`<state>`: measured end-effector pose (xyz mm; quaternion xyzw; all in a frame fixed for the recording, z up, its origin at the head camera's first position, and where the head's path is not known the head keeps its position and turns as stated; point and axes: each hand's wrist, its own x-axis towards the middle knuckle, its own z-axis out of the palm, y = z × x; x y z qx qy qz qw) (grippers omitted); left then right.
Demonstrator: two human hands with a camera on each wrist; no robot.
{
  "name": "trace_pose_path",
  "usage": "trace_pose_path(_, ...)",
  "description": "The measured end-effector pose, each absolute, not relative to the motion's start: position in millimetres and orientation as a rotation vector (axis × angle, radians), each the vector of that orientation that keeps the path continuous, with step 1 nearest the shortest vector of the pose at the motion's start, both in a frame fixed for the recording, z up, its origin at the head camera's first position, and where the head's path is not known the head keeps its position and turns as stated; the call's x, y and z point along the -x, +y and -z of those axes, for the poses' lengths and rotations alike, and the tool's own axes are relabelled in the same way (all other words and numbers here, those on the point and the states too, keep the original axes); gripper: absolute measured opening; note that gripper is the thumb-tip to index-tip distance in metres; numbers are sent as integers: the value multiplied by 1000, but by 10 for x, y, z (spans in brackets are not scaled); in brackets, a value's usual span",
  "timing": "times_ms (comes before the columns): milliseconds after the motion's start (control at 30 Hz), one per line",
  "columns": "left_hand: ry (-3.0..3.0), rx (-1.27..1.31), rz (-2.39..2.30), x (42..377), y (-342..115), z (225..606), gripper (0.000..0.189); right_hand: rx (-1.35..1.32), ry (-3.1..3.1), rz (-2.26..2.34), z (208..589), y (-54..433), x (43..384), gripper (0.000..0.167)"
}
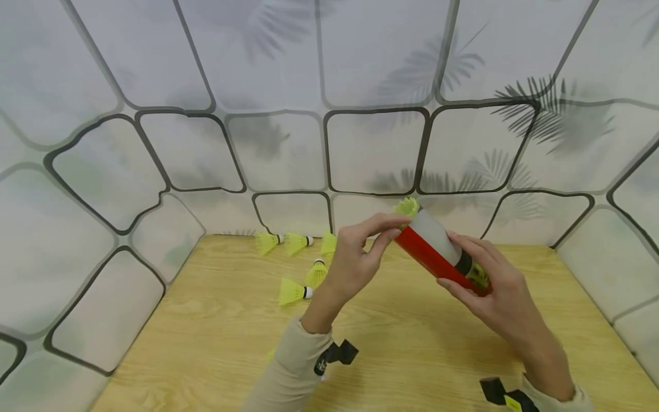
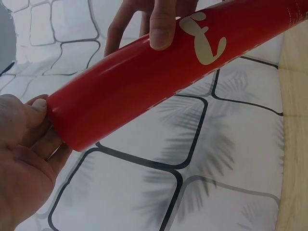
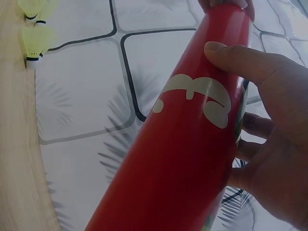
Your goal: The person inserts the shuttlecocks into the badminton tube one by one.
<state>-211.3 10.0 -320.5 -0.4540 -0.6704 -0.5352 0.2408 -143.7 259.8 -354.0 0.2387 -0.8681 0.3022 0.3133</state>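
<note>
gripping the red-and-grey shuttlecock tube [image 1: 431, 243] near its lower end, the right hand [image 1: 501, 292] has its thumb on the red side and fingers curled around the far side. and it's aloft, folks, tilted above the wood-grain table [image 1: 216, 337], upper end leaning to the left! up there sits a yellow shuttlecock [image 1: 407, 206], skirt showing at the rim, with the left hand [image 1: 355, 252] right beside it, thumb and fingers bent at the tube's end; whether they pinch the skirt or just touch the rim, nobody can tell.

here's the danger: a crooked push could catch that skirt on the rim and crease it. the tube looks smooth, so a hard shove might twist it within the right hand's hold. dip the upper end and the shuttlecock may slide out. and watch the left sleeve [image 1: 293, 360]: one low swing could scatter the loose shuttlecocks [image 1: 292, 292]!
</note>
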Motion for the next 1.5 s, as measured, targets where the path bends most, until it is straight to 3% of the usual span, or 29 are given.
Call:
trace_pose_path(800,-2004,1414,1470,2090,30,3133,33,-674,-2319,-786,3524,2712,1458,99)
trace_pose_path(1100,-2071,1305,1413,1943,-408,3141,38,-623,-2314,-790,3491,2739,1432,100)
trace_pose_path(1500,-2441,960,1381,1490,-1220,3568,31,-596,-2280,-814,3502,2777,1440,100)
